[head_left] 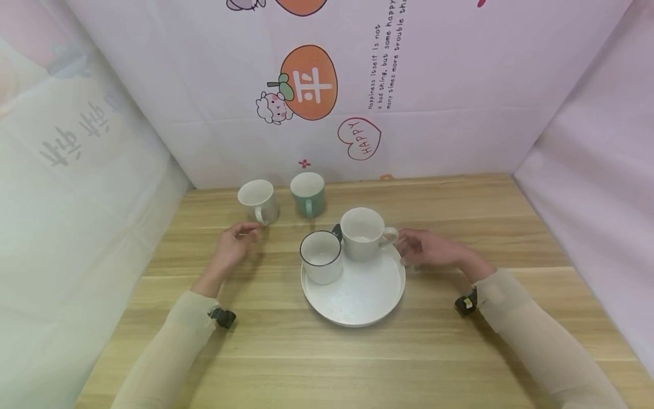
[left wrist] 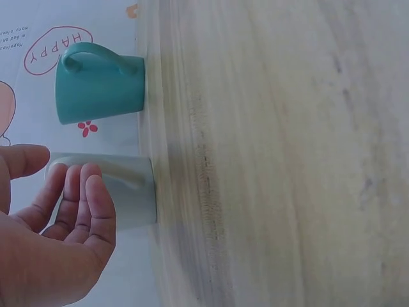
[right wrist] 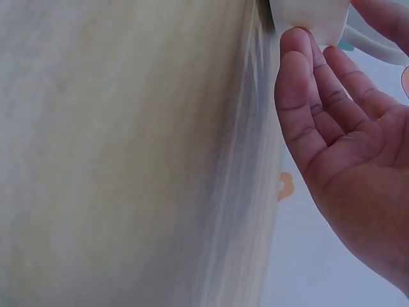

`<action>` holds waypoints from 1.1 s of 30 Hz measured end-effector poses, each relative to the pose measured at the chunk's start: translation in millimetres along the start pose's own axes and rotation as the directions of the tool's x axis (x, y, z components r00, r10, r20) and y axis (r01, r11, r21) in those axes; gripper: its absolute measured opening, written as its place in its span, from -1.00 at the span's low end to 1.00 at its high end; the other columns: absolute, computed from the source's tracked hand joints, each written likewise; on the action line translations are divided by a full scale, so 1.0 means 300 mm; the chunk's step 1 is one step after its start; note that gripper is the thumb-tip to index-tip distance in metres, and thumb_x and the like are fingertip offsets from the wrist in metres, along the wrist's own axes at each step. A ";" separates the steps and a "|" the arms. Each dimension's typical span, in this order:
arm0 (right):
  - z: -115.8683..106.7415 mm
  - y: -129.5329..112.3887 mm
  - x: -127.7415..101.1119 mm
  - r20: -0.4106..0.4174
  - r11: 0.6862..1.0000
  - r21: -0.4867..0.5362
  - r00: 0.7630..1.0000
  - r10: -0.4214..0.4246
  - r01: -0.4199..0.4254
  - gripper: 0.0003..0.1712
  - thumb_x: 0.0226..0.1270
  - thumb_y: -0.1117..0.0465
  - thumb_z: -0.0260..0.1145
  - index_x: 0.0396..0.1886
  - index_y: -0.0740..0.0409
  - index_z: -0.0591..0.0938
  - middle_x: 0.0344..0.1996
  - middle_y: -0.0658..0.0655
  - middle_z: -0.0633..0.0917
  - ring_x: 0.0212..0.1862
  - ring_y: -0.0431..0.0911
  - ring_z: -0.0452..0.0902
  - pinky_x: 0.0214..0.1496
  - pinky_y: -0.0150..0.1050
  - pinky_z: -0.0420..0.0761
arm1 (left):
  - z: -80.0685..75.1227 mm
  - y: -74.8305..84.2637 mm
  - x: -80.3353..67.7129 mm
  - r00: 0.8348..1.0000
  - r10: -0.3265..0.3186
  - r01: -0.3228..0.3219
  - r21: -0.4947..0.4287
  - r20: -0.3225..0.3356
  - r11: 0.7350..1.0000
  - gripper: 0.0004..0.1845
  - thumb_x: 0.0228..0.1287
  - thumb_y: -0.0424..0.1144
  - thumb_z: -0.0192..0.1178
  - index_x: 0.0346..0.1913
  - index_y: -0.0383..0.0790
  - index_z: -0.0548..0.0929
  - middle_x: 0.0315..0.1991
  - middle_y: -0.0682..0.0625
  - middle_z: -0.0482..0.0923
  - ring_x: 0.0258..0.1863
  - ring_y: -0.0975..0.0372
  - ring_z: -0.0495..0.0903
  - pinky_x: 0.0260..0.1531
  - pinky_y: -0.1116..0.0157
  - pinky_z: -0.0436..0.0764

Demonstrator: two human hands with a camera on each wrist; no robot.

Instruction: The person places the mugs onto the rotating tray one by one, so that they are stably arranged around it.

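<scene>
Right hand (head_left: 426,250) relaxed beside white mug (head_left: 364,232) handle on tray (head_left: 357,301), probably just clear; left hand (head_left: 236,243) loose-fingered near pale mug (head_left: 258,200), not gripping; next move calls for a handle grip.

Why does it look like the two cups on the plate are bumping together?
Touching: the head view shows the dark-rimmed cup pressed against the taller white cup, no gap.

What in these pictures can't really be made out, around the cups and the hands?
- White mug in the right wrist view: cut off by the top edge, only a corner shows.
- Handle of the dark-rimmed cup in the head view: almost wholly hidden behind that mug.
- Whether the right hand touches the mug's handle: too small and blurred.
- Left hand in the left wrist view: covers part of the pale mug.
</scene>
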State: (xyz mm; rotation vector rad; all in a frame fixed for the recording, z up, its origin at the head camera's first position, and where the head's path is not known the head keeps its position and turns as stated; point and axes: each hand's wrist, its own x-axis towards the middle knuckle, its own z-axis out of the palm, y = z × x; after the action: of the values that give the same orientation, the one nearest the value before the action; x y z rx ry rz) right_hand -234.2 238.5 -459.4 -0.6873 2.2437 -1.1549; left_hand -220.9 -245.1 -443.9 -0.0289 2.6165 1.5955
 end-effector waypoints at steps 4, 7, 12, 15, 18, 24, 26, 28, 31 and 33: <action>0.004 0.000 -0.007 0.015 1.000 0.012 1.000 0.024 -0.024 -0.31 0.11 0.11 0.42 0.23 -0.06 0.35 -0.01 0.19 0.61 -0.12 0.02 0.60 -0.28 -0.04 0.67 | -0.003 0.003 0.002 1.000 -0.017 0.017 -0.027 -0.003 1.000 -0.59 0.40 -0.13 0.01 0.22 -0.24 0.42 0.13 -0.30 0.46 0.09 -0.10 0.50 0.03 -0.06 0.54; 0.007 -0.003 -0.009 0.028 0.999 0.021 0.999 0.024 -0.025 -0.29 0.11 0.11 0.42 0.25 -0.07 0.33 0.02 0.20 0.60 -0.09 0.03 0.60 -0.32 -0.02 0.67 | -0.003 0.003 0.004 0.999 -0.037 0.037 -0.028 -0.007 0.999 -0.60 0.40 -0.14 0.01 0.22 -0.20 0.42 0.13 -0.29 0.46 0.07 -0.13 0.49 0.02 -0.05 0.54; 0.005 -0.008 -0.005 0.024 1.000 0.026 1.000 0.016 -0.017 -0.29 0.14 0.16 0.40 0.27 -0.08 0.32 0.02 0.24 0.58 -0.10 0.07 0.58 -0.32 0.00 0.67 | -0.004 -0.001 0.012 0.997 -0.080 0.079 -0.020 -0.012 0.997 -0.60 0.40 -0.09 0.01 0.23 -0.10 0.42 0.14 -0.25 0.46 0.02 -0.15 0.48 -0.04 0.01 0.56; 0.003 -0.006 0.001 0.017 1.000 0.018 1.000 0.015 -0.016 -0.31 0.15 0.16 0.39 0.26 -0.12 0.33 0.01 0.26 0.58 -0.14 0.07 0.59 -0.31 0.01 0.67 | -0.005 -0.001 0.016 0.996 -0.093 0.093 -0.029 -0.012 0.995 -0.60 0.40 -0.09 0.01 0.24 -0.09 0.41 0.16 -0.21 0.44 0.02 -0.15 0.48 -0.02 0.00 0.56; 0.001 -0.004 0.005 0.017 1.000 0.004 1.000 0.017 -0.017 -0.30 0.14 0.14 0.40 0.27 -0.17 0.32 0.01 0.26 0.57 -0.16 0.04 0.58 -0.30 0.00 0.67 | -0.005 0.001 0.019 0.996 -0.091 0.090 -0.037 -0.014 0.995 -0.60 0.40 -0.10 0.01 0.23 -0.11 0.41 0.18 -0.18 0.43 0.07 -0.10 0.49 0.04 0.01 0.55; -0.001 -0.003 0.006 0.037 1.000 0.003 0.999 0.008 -0.008 -0.26 0.13 0.20 0.40 0.30 -0.18 0.30 -0.01 0.27 0.56 -0.17 0.07 0.58 -0.33 0.00 0.67 | -0.003 0.010 0.025 0.996 -0.093 0.092 -0.069 -0.015 0.993 -0.59 0.39 -0.10 0.03 0.23 -0.12 0.41 0.19 -0.19 0.42 0.10 -0.11 0.45 0.09 -0.02 0.51; -0.002 -0.003 0.004 0.036 1.000 -0.001 0.999 0.021 -0.021 -0.25 0.10 0.20 0.41 0.28 -0.16 0.31 -0.01 0.26 0.56 -0.14 0.07 0.58 -0.33 -0.01 0.67 | -0.003 0.012 0.028 0.995 -0.096 0.094 -0.081 -0.014 0.992 -0.60 0.39 -0.10 0.03 0.23 -0.12 0.42 0.20 -0.21 0.41 0.10 -0.13 0.44 0.09 -0.03 0.50; -0.003 -0.005 -0.001 0.034 0.999 -0.005 0.999 0.038 -0.038 -0.25 0.08 0.17 0.43 0.26 -0.15 0.32 0.01 0.25 0.56 -0.11 0.07 0.58 -0.29 -0.05 0.67 | -0.003 0.013 0.031 0.996 -0.089 0.087 -0.088 -0.014 0.992 -0.60 0.39 -0.12 0.03 0.22 -0.16 0.42 0.20 -0.22 0.41 0.12 -0.12 0.44 0.10 -0.03 0.50; -0.005 -0.004 -0.008 0.037 0.998 -0.011 0.998 0.055 -0.055 -0.26 0.05 0.11 0.45 0.23 -0.14 0.32 0.06 0.26 0.54 -0.03 0.05 0.57 -0.24 -0.11 0.66 | -0.002 0.013 0.036 0.997 -0.077 0.075 -0.096 -0.020 0.993 -0.61 0.39 -0.14 0.04 0.21 -0.19 0.42 0.20 -0.22 0.41 0.14 -0.08 0.46 0.10 -0.01 0.52; -0.007 -0.001 -0.011 0.043 0.998 -0.010 0.997 0.059 -0.059 -0.27 0.06 0.09 0.45 0.22 -0.14 0.32 0.07 0.26 0.54 0.00 0.06 0.56 -0.21 -0.13 0.65 | -0.001 0.014 0.037 0.997 -0.073 0.071 -0.099 -0.024 0.993 -0.60 0.38 -0.14 0.04 0.20 -0.21 0.43 0.19 -0.24 0.42 0.13 -0.07 0.47 0.10 -0.01 0.53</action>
State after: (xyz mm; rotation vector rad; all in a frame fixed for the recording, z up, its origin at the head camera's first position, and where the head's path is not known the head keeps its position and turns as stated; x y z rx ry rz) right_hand -232.8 241.7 -457.3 -0.6391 2.2188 -1.0924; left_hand -232.1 -243.2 -440.7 -0.1502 2.5239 1.7091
